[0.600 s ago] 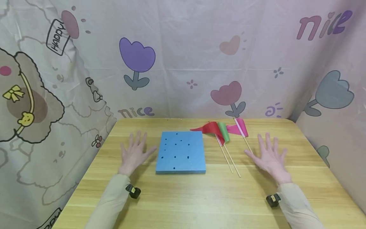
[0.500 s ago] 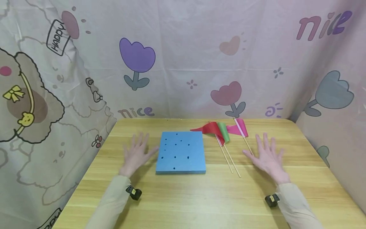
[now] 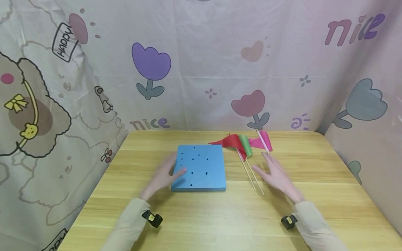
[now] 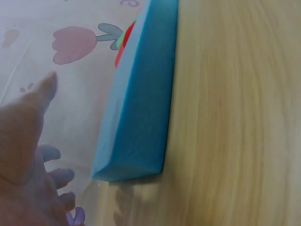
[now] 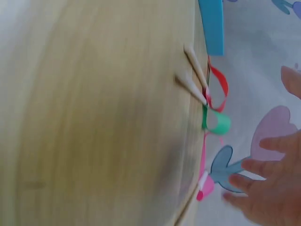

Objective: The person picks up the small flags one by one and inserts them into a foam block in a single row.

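Note:
A square blue foam board (image 3: 213, 165) with several small dark holes lies flat on the table. My left hand (image 3: 161, 177) hovers at its left edge, the thumb overlapping the board in the head view; the left wrist view shows the fingers spread beside the board (image 4: 141, 108), gripping nothing. To the right of the board lie a red flag (image 3: 233, 141), a green flag (image 3: 246, 146) and a pink flag (image 3: 258, 143), each on a thin wooden stick. My right hand (image 3: 277, 176) is held over the pink flag's stick, hiding most of it, with its fingers extended and holding nothing.
The wooden table (image 3: 201, 219) ends at a patterned cloth backdrop (image 3: 201, 62) behind the board and flags. Cloth also hangs along both sides. A small black camera (image 3: 152, 219) sits on the left wrist and another black camera (image 3: 289, 221) on the right.
Both hands have moved inward: the left one rightward to the board's edge, the right one leftward toward the flags. Board and flags have stayed in place.

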Demonstrator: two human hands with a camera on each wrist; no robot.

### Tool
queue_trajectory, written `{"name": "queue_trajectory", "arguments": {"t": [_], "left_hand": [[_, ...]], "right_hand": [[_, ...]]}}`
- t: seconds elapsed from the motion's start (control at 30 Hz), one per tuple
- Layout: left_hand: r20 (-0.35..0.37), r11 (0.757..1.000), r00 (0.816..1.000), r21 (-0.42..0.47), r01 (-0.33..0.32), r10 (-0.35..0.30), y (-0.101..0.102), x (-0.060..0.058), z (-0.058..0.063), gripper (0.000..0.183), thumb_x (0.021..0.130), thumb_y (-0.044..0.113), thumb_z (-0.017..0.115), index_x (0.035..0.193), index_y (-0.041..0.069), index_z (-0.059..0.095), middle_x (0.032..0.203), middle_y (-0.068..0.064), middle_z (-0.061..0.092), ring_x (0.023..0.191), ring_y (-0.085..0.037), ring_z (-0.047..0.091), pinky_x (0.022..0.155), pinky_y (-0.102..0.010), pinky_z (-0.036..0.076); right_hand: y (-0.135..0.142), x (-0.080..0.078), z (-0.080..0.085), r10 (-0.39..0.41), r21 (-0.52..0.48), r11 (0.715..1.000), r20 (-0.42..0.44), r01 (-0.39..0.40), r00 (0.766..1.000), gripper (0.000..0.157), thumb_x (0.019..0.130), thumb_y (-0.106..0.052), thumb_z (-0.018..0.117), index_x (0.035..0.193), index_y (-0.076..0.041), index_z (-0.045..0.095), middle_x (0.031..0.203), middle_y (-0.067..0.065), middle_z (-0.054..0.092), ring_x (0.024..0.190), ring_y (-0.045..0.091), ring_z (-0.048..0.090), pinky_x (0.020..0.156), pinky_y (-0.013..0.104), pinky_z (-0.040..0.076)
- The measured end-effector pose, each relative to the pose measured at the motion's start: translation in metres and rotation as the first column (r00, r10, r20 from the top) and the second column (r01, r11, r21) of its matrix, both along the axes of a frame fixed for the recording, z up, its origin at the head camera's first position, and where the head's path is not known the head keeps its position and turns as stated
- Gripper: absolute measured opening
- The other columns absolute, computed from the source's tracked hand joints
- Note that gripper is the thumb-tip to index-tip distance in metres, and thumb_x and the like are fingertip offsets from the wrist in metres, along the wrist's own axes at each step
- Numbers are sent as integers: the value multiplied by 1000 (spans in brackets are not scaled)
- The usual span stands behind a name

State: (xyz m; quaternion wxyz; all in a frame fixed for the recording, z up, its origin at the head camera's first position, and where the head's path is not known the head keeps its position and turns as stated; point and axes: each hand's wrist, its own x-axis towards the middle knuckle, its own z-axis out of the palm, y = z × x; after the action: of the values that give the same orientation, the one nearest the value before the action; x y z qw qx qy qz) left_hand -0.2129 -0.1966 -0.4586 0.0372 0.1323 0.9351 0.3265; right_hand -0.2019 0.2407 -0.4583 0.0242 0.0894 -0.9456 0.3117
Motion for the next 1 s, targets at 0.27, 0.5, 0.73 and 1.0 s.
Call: {"name": "queue_trajectory", "arguments": {"t": [0.27, 0.5, 0.73, 1.0], "left_hand": [[99, 984, 994, 173, 33, -51, -1, 4, -5, 105, 90, 45, 73, 163, 8, 6, 170, -18, 11, 156, -41, 16, 123, -69, 18], [130, 943, 989, 331, 28, -75, -9, 3, -20, 107, 89, 34, 77, 161, 1, 6, 169, -22, 7, 156, -40, 15, 128, -52, 19], [139, 919, 984, 393, 45, -107, -12, 5, -28, 110, 86, 28, 81, 161, 2, 6, 169, -20, 6, 155, -40, 16, 127, -50, 21], [179, 909, 976, 415, 40, -125, -14, 7, -30, 114, 84, 29, 83, 162, 6, 4, 170, -17, 2, 157, -36, 13, 126, -44, 21]], "right_hand": [[-16, -5, -8, 57, -229, 971, -29, -62, 998, 57, 92, -20, 73, 136, 12, 52, 115, 27, 66, 96, 33, 69, 86, 40, 63], [-26, -13, -15, 97, -345, 935, 40, -77, 994, 49, 84, -6, 78, 122, 18, 58, 101, 26, 72, 86, 22, 71, 76, 18, 60], [-33, -18, -20, 70, -332, 943, 104, -32, 992, 44, 82, -2, 78, 117, 15, 59, 95, 22, 72, 81, 16, 69, 71, 18, 59], [-34, -22, -20, 58, -312, 950, 150, -9, 987, 44, 81, -1, 78, 118, 13, 59, 95, 20, 71, 83, 19, 69, 70, 18, 57]]}}
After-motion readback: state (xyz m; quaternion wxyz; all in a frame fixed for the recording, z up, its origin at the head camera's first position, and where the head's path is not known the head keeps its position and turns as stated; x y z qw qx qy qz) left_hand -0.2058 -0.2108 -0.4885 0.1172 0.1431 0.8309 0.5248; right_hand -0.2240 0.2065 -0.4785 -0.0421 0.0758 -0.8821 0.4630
